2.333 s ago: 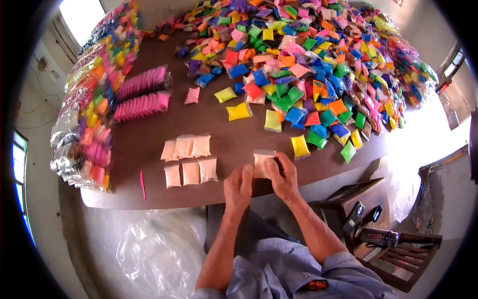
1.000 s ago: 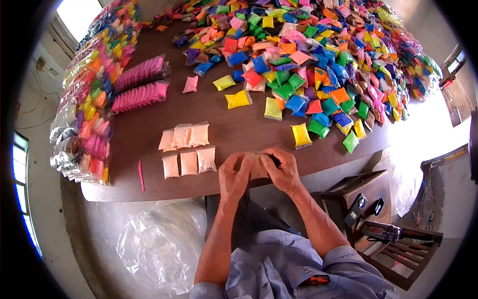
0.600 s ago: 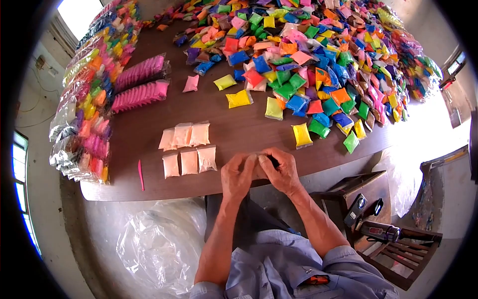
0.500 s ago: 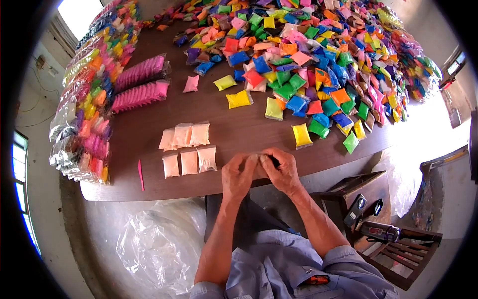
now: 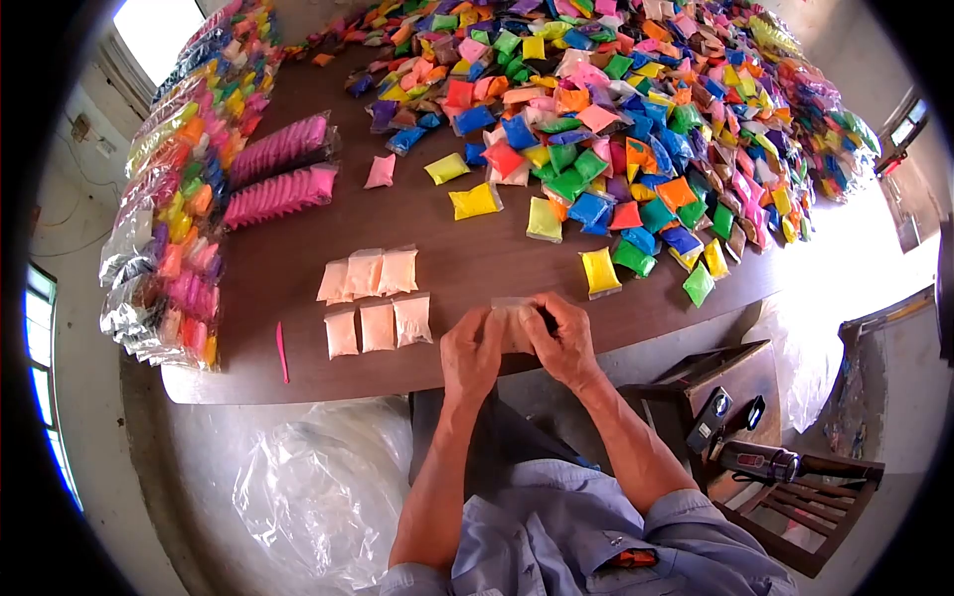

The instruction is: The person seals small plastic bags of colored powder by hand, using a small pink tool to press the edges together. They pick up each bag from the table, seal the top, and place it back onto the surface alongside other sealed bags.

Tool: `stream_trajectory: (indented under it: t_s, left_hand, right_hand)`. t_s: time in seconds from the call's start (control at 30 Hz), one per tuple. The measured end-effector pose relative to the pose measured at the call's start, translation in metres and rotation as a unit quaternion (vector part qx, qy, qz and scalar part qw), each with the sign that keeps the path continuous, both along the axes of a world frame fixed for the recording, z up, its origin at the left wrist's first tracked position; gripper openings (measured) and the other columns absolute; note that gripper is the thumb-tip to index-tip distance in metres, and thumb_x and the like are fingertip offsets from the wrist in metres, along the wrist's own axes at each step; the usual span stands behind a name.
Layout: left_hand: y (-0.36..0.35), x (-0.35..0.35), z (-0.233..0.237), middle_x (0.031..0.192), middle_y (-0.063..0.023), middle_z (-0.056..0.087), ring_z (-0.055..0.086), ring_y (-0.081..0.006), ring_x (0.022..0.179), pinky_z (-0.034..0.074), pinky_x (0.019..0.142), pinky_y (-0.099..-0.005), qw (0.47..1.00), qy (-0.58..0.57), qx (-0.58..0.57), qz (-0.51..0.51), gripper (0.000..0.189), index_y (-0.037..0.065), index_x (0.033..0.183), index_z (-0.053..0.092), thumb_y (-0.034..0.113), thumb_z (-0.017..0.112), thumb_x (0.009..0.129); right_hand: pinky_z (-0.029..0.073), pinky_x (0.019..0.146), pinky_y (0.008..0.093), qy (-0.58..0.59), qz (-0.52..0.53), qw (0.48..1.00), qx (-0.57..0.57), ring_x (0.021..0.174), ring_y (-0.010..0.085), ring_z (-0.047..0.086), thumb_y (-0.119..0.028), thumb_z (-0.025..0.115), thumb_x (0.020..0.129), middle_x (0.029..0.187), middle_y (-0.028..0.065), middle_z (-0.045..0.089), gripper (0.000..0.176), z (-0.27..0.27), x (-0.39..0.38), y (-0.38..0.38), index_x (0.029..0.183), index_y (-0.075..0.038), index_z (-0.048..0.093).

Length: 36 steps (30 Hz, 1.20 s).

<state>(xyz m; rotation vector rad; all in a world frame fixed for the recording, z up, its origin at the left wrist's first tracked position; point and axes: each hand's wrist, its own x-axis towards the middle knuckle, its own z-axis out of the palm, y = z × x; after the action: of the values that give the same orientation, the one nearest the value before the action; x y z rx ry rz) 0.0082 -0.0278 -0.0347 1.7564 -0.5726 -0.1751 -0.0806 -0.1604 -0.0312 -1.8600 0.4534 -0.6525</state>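
From where I stand, 6 peach packets can be counted set down on the brown table (image 5: pixel 457 263) in the left-centre of the frame: 3 overlapping in the upper row (image 5: pixel 365 271) and 3 side by side in the lower row (image 5: pixel 378 326). More may be tucked beneath the upper row; I can't tell. A 7th is in hand. Farther up on the left, 2 bundles of magenta packets (image 5: pixel 281 195) lie grouped, and filled clear bags (image 5: pixel 179 214) of mixed colours line the left edge of the table. Plenty is loose: a great heap of coloured packets (image 5: pixel 571 184) spreads over the upper centre and right, with yellow and green strays at its near edge.

The peach packet (image 5: pixel 516 336) in hand is at the lower centre of the frame, by the table's near edge. It looks soft and pale, with a flat, clear strip along its top; whether that strip is sealed I can't make out. The left hand (image 5: pixel 471 353) pinches its left side and the right hand (image 5: pixel 563 343) its right, thumbs on the face, the other fingers curled and partly hidden. A slim pink stick (image 5: pixel 281 352) lies left of the lower row, untouched
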Motion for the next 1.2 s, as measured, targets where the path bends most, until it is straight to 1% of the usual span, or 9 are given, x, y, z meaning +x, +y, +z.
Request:
stream_trajectory:
  t_s: [0.17, 0.5, 0.57, 0.6, 0.67, 0.8, 0.87, 1.1, 1.2]
  left_hand:
    - [0.001, 0.000, -0.003, 0.075, -0.0177, 0.065, 0.061, -0.0145, 0.068, 0.050, 0.064, -0.0334, 0.997, 0.073, -0.018, -0.015, 0.024, -0.004, 0.098, 0.070, 0.020, 0.069, 0.099]
    - [-0.002, 0.000, -0.003, 0.079, -0.0209, 0.068, 0.066, -0.0233, 0.067, 0.052, 0.065, -0.0358, 1.000, -0.008, 0.001, 0.001, 0.024, -0.004, 0.096, 0.070, 0.020, 0.070, 0.097]
    - [-0.001, -0.001, -0.001, 0.074, -0.0047, 0.062, 0.052, -0.0092, 0.071, 0.046, 0.062, -0.0286, 1.000, -0.006, 0.003, -0.015, 0.025, -0.003, 0.097, 0.069, 0.021, 0.066, 0.103]
    - [-0.001, -0.001, -0.001, 0.074, -0.0047, 0.062, 0.052, -0.0092, 0.071, 0.046, 0.062, -0.0286, 1.000, -0.006, 0.003, -0.016, 0.025, -0.003, 0.097, 0.069, 0.021, 0.066, 0.103]
    - [-0.001, 0.000, -0.002, 0.077, -0.0191, 0.067, 0.063, -0.0204, 0.067, 0.052, 0.065, -0.0346, 0.997, 0.073, 0.001, -0.024, 0.025, -0.004, 0.098, 0.072, 0.022, 0.071, 0.098]
    - [-0.003, -0.004, 0.008, 0.074, -0.0184, 0.065, 0.060, -0.0177, 0.066, 0.050, 0.064, -0.0345, 0.997, 0.066, -0.006, -0.027, 0.026, -0.004, 0.096, 0.070, 0.022, 0.070, 0.099]
    - [-0.001, -0.002, 0.008, 0.075, -0.0065, 0.063, 0.052, -0.0101, 0.070, 0.046, 0.061, -0.0304, 0.998, 0.009, 0.028, -0.048, 0.030, -0.003, 0.095, 0.068, 0.025, 0.066, 0.104]
    - [-0.001, 0.000, 0.005, 0.075, -0.0069, 0.064, 0.055, -0.0096, 0.072, 0.048, 0.063, -0.0289, 0.999, 0.003, 0.033, -0.043, 0.029, -0.003, 0.099, 0.071, 0.025, 0.066, 0.104]
    - [-0.004, -0.004, 0.007, 0.070, -0.0175, 0.060, 0.056, -0.0148, 0.062, 0.048, 0.060, -0.0354, 0.999, 0.033, -0.007, -0.032, 0.028, -0.004, 0.091, 0.068, 0.022, 0.069, 0.100]
  right_hand:
    - [0.048, 0.061, 0.0283, -0.061, -0.005, 0.998, -0.008, 0.068, 0.0090, 0.057, -0.012, 0.066, 0.099, 0.074, 0.0044, 0.063, 0.013, -0.008, 0.003, 0.000, 0.100, 0.001, 0.068]
    - [0.054, 0.065, 0.0325, -0.008, 0.000, 1.000, -0.012, 0.071, 0.0182, 0.068, -0.020, 0.067, 0.099, 0.080, 0.0129, 0.070, 0.019, 0.003, 0.001, 0.002, 0.101, -0.001, 0.072]
    - [0.054, 0.064, 0.0321, -0.013, -0.003, 1.000, -0.016, 0.070, 0.0176, 0.067, -0.019, 0.067, 0.099, 0.080, 0.0124, 0.070, 0.019, 0.001, 0.001, 0.002, 0.101, -0.001, 0.071]
    - [0.053, 0.065, 0.0319, -0.027, -0.011, 1.000, -0.001, 0.071, 0.0167, 0.067, -0.018, 0.067, 0.099, 0.080, 0.0123, 0.070, 0.018, 0.000, 0.001, 0.002, 0.102, -0.001, 0.071]
    - [0.053, 0.065, 0.0317, -0.040, -0.019, 0.999, 0.013, 0.071, 0.0159, 0.067, -0.017, 0.067, 0.099, 0.080, 0.0123, 0.070, 0.017, -0.004, 0.001, 0.001, 0.102, 0.000, 0.071]
    - [0.053, 0.066, 0.0313, -0.044, -0.034, 0.998, 0.032, 0.072, 0.0149, 0.067, -0.018, 0.068, 0.100, 0.080, 0.0124, 0.070, 0.018, -0.007, 0.003, 0.001, 0.103, 0.000, 0.070]
    - [0.053, 0.065, 0.0312, -0.053, -0.030, 0.998, 0.013, 0.072, 0.0152, 0.067, -0.019, 0.068, 0.100, 0.080, 0.0123, 0.071, 0.019, -0.004, 0.004, 0.002, 0.103, 0.000, 0.070]
    - [0.053, 0.065, 0.0326, -0.023, -0.012, 1.000, -0.005, 0.071, 0.0172, 0.067, -0.020, 0.067, 0.101, 0.081, 0.0137, 0.070, 0.020, 0.005, 0.002, 0.002, 0.102, 0.000, 0.070]
    - [0.053, 0.064, 0.0331, -0.040, -0.016, 0.999, -0.005, 0.070, 0.0174, 0.067, -0.019, 0.067, 0.100, 0.080, 0.0137, 0.069, 0.019, -0.005, 0.003, 0.000, 0.101, -0.001, 0.070]
